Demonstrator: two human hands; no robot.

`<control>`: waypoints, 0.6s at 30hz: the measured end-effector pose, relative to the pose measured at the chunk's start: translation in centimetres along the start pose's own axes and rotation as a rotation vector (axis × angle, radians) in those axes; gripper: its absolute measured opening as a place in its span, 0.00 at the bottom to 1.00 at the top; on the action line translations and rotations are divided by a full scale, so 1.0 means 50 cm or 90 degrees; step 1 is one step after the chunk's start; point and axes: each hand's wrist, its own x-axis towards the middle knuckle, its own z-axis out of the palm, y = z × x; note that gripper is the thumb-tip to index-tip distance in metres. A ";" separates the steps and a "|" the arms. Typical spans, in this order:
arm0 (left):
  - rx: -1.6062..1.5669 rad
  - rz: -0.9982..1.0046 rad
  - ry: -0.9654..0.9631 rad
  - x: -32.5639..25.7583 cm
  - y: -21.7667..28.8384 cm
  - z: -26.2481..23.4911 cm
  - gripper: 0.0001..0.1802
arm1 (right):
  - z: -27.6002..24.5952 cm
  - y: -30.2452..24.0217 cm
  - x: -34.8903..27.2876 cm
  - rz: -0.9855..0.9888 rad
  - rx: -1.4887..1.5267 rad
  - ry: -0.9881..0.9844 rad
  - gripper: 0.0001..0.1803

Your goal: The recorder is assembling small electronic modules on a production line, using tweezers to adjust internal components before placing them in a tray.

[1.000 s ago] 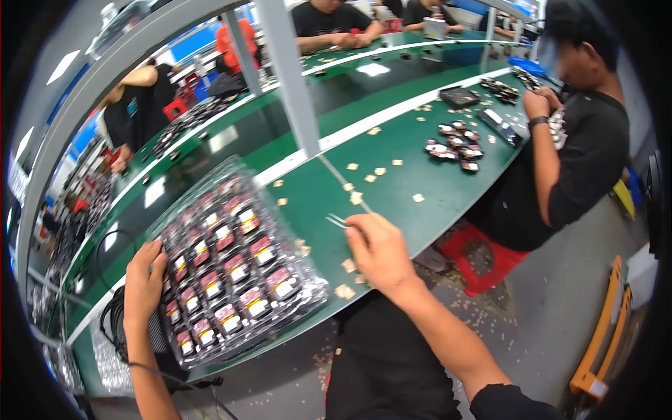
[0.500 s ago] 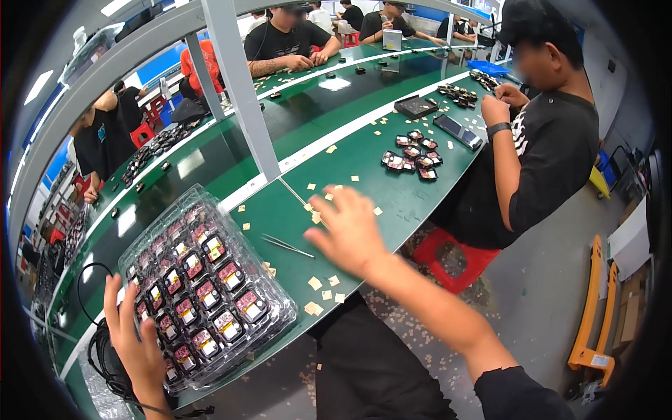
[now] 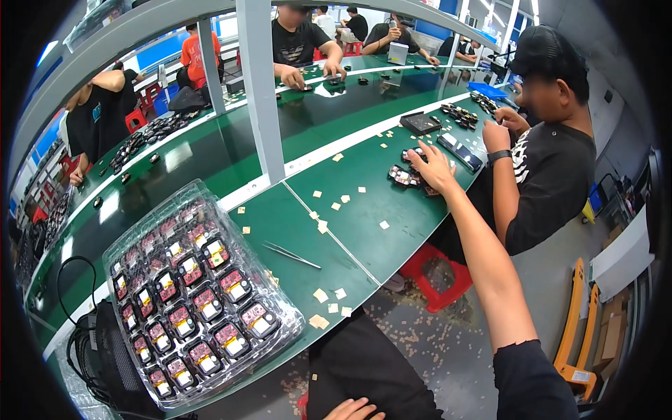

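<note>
My right hand [image 3: 430,166] is stretched far out to the right, fingers spread over a cluster of small dark parts [image 3: 404,176] on the green table [image 3: 378,210]. It touches them, and no grasp shows. Metal tweezers [image 3: 290,253] lie loose on the table in front of me. To their left, a clear plastic tray [image 3: 196,294] holds several small dark parts with red and white faces. Only the fingers of my left hand [image 3: 353,409] show at the bottom edge, resting on my dark lap with nothing in them.
A person in a black shirt [image 3: 546,175] sits close on my right, working at more dark parts [image 3: 458,112]. Small tan squares [image 3: 329,294] are scattered on the table. A grey post [image 3: 257,91] rises behind, black cables [image 3: 77,329] hang at left, and a red stool [image 3: 444,276] stands below.
My right hand set the tweezers down and reached right to the pile of dark parts. My left hand left the tray's edge and dropped to my lap.
</note>
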 end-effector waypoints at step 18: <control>-0.352 -0.309 0.157 -0.004 -0.015 0.096 0.19 | -0.004 -0.080 -0.121 -0.266 -0.074 -0.159 0.53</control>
